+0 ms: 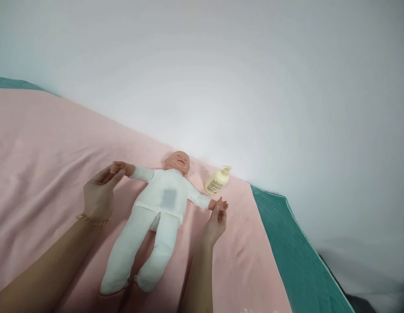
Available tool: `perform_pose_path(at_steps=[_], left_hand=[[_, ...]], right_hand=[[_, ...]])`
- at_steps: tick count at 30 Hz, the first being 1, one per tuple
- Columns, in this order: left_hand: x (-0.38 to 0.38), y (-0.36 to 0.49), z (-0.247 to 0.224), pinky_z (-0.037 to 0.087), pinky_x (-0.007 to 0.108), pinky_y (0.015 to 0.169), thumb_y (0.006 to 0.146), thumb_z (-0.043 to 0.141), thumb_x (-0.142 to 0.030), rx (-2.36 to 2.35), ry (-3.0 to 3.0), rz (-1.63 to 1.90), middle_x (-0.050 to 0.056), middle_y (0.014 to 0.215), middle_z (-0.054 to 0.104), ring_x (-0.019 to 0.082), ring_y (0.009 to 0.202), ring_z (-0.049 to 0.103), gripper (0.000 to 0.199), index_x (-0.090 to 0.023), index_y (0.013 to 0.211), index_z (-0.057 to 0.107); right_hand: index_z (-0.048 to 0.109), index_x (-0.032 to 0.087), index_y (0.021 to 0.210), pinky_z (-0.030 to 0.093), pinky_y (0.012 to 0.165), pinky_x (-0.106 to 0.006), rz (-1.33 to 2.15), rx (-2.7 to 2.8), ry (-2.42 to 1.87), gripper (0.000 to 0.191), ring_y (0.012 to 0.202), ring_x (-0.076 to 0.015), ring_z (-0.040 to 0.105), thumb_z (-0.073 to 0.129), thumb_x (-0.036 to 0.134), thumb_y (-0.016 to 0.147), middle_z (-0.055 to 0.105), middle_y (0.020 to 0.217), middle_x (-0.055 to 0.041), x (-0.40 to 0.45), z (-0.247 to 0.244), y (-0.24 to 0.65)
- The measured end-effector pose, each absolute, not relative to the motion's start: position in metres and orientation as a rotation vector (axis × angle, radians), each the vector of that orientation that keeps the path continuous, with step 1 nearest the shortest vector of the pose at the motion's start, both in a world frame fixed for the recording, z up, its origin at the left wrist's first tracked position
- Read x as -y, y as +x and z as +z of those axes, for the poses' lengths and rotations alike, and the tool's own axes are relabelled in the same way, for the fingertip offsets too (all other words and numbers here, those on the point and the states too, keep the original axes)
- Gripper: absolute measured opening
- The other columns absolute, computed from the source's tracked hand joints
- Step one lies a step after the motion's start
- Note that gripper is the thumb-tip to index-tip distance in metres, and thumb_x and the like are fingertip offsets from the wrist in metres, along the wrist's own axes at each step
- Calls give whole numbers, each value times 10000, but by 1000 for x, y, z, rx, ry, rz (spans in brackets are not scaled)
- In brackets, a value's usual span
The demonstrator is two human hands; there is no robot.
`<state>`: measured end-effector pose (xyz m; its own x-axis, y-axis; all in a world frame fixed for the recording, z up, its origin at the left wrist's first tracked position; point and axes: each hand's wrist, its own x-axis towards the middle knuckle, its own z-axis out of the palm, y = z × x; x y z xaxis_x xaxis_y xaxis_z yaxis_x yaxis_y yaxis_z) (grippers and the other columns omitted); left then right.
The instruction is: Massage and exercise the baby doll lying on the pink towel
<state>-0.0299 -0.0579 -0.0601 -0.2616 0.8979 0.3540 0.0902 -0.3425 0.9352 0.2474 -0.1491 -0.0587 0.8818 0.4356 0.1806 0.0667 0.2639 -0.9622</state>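
A baby doll (161, 195) with a cloth body in white lies on its back, arms stretched out to both sides, head away from me. A grey patch marks its belly. My left hand (99, 193), with a bracelet at the wrist, pinches the doll's hand (119, 168) on the left between thumb and fingers. On the other side, my right hand (216, 224) holds the doll's other hand (220, 204) by its underside, and some of the doll's fingers stick up past mine. Just beyond that hand a pale yellow pump bottle (217, 181) touches neither of my hands.
Under the doll spreads a wrinkled pink sheet (42, 143). Teal fabric (286, 234) shows along the right edge and at the far left corner. A plain white wall (202, 78) rises right behind the doll's head and the bottle.
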Motion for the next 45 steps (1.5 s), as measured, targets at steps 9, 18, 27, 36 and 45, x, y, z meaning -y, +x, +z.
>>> perform_pose_path(at_steps=[9,18,27,36,45], left_hand=[[75,4,-58,367,475,1122,891,597,-308,-752,2181,1400,5,1114,718,227,1164,612,183,-270,1011,729],[72,5,-63,294,462,1156,920,489,-243,-787,2519,1238,-3,1180,692,202,1178,601,294,-283,1144,677],[68,6,-71,276,434,1172,946,473,-267,-803,2542,1228,0,1223,672,166,1127,629,298,-256,1191,643],[79,5,-56,315,450,1162,861,632,-376,-906,2025,1368,-4,1149,705,227,1179,600,273,-262,1100,697],[56,-17,-52,415,427,1109,804,738,-239,-944,769,1895,55,1196,667,230,1185,579,322,-144,1107,685]], right_hand=[[683,210,1148,502,1012,-458,-28,1329,-1217,287,1079,-214,654,629,233,867,707,1138,-75,148,-63,198],[705,276,1083,525,1010,-451,-182,1714,-1148,244,995,-172,692,590,165,899,741,1039,-19,146,-58,196],[687,299,1130,501,1033,-468,-159,1778,-1170,306,1016,-167,684,560,139,903,737,1049,-9,145,-57,197],[688,216,1129,403,1105,-487,73,1300,-1225,278,1086,-196,653,651,218,853,707,1141,-54,147,-58,197],[527,174,1324,435,1080,-369,216,404,-1222,596,1281,-225,524,678,400,793,526,1406,-112,146,-55,243]])
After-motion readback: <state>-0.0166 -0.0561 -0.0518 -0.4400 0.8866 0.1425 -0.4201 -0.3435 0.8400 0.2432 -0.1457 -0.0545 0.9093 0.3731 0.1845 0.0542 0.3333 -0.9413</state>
